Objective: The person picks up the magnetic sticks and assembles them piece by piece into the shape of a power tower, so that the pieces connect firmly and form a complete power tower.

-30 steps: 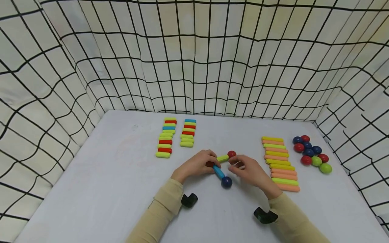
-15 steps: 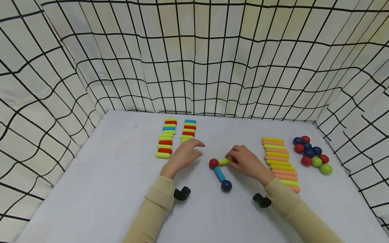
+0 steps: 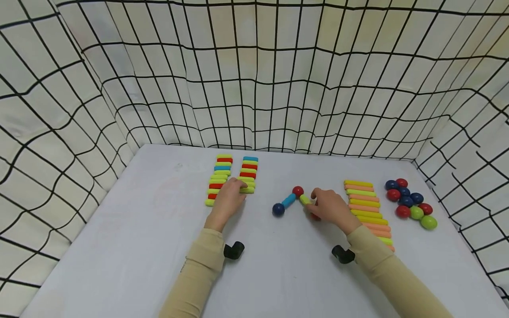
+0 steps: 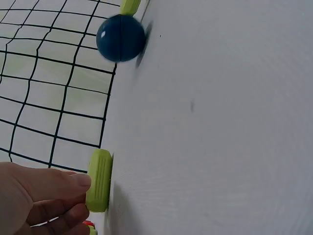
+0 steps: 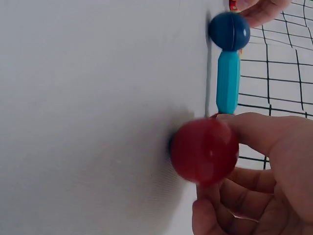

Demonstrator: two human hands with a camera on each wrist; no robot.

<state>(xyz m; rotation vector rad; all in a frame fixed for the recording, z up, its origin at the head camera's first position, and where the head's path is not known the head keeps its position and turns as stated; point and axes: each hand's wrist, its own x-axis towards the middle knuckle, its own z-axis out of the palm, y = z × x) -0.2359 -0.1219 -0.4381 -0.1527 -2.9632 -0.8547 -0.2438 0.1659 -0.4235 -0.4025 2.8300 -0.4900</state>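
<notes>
In the head view my left hand point(image 3: 227, 198) reaches the front end of the right-hand column of short sticks. Its thumb and fingers pinch a yellow-green stick point(image 4: 100, 181), close above the table. My right hand point(image 3: 331, 208) holds a joined chain by another yellow-green stick point(image 3: 305, 199), its fingers near the red ball point(image 5: 205, 151) at the near end. A second red ball point(image 3: 298, 191) forms the corner. From there a light-blue stick point(image 3: 289, 200) runs to a dark-blue ball point(image 3: 278, 210). My right fingers partly hide the chain's near end in the head view.
Two columns of short coloured sticks point(image 3: 222, 168) lie at the back left. Longer orange, yellow and green sticks point(image 3: 363, 202) line up to the right, with loose balls point(image 3: 405, 202) beyond them. A black net point(image 3: 254, 84) over white cloth surrounds the white table point(image 3: 139, 247).
My left hand has left the chain and moved left to the short sticks, pinching one. My right hand has turned the chain, its corner swinging away and its dark-blue ball leftward and farther back.
</notes>
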